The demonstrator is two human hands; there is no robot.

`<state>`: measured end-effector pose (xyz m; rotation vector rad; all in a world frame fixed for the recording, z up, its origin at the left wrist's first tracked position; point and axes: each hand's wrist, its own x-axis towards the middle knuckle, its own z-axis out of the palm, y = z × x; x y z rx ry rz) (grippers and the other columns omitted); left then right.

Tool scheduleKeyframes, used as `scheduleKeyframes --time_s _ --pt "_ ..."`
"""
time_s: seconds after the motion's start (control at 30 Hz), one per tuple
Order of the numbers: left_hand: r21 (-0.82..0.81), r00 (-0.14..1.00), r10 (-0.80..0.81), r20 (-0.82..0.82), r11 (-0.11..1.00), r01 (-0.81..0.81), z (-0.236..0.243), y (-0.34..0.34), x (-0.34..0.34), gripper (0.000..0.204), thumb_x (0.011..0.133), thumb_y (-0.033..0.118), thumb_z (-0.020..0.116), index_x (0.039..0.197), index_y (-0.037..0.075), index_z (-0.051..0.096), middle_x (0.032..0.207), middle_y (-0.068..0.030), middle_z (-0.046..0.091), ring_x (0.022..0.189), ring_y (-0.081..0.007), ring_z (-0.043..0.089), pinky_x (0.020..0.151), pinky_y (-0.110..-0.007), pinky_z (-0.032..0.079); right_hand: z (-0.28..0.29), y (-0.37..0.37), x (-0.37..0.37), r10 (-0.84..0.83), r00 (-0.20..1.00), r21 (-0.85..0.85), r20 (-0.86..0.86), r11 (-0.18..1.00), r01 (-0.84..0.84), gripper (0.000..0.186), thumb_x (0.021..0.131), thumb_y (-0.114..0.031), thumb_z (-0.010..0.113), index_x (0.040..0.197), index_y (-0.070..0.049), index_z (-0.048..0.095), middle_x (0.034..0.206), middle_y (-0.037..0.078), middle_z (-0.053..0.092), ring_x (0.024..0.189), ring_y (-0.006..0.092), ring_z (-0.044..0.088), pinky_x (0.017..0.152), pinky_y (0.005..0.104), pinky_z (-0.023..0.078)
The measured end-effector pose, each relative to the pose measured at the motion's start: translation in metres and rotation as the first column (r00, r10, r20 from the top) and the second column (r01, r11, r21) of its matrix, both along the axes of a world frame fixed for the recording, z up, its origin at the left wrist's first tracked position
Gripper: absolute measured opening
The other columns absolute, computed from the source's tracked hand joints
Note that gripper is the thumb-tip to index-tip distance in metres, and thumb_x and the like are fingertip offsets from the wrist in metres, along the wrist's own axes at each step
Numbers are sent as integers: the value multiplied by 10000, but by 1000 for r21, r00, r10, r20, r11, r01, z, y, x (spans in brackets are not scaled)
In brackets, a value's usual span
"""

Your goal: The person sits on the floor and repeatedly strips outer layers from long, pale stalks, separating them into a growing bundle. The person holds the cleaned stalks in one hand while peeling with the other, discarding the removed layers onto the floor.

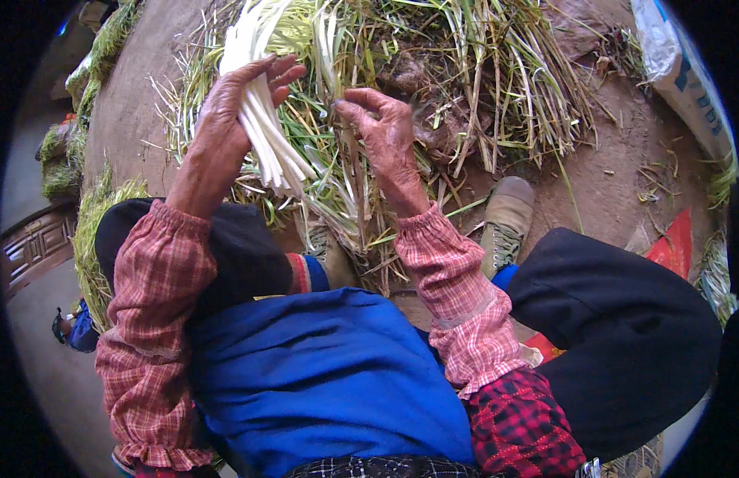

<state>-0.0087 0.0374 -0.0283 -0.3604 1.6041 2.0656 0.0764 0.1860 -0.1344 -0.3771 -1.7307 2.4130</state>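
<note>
In my left hand point(246, 99) rests a bundle of long stalks point(272, 147), white at the cut ends and pale yellow-green farther off, like blanched chives. The bundle lies across the palm, with the fingers curled partly about it. My right hand point(377, 127) is just to its right, thumb and forefinger pinched on a thin stalk point(328, 56); its lower end is hard to make out among the litter. Below and between both hands lies a heap of loose leaves and stalks point(322, 151), green and straw-coloured.
A pile of withered stalks point(513, 80) spreads on the brown ground to the right. My shoe point(506, 219) stands beside it. A white sack point(680, 72) leans at the far right, near a red scrap point(674, 245). More greens point(107, 231) lie at the left.
</note>
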Motion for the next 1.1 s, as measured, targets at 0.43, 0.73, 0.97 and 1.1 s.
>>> scheduleKeyframes --time_s 0.43,0.73,0.97,1.1 --pt "-417 996 59 -64 905 -81 -14 11 -5 270 782 109 733 1013 13 630 829 -18 637 614 -99 572 526 -215 474 4 -7 -1 157 986 -3 -59 987 -158 261 793 -208 682 923 17 691 798 105 697 709 151 650 678 279 505" --pt "-386 998 36 -47 921 -51 -10 14 3 265 770 102 741 984 -8 632 827 -45 644 606 -115 578 522 -219 495 6 -11 -6 125 992 -168 -19 978 -126 303 879 -265 640 942 32 627 768 49 652 695 84 568 635 256 462" --pt "-317 998 46 -32 947 -54 -16 12 4 332 769 67 723 1050 -44 584 895 -108 674 724 -170 667 576 -226 538 0 -7 -6 221 975 -251 -10 943 -216 316 901 -301 615 1024 -12 650 856 5 650 776 66 553 716 247 454" --pt "-278 999 35 -14 960 -38 -10 12 9 373 790 51 694 1108 -62 537 921 -140 678 793 -194 686 588 -222 552 -3 -16 -2 214 976 -610 29 778 -152 235 914 -247 599 1043 -59 654 868 -21 654 727 49 566 654 201 455"
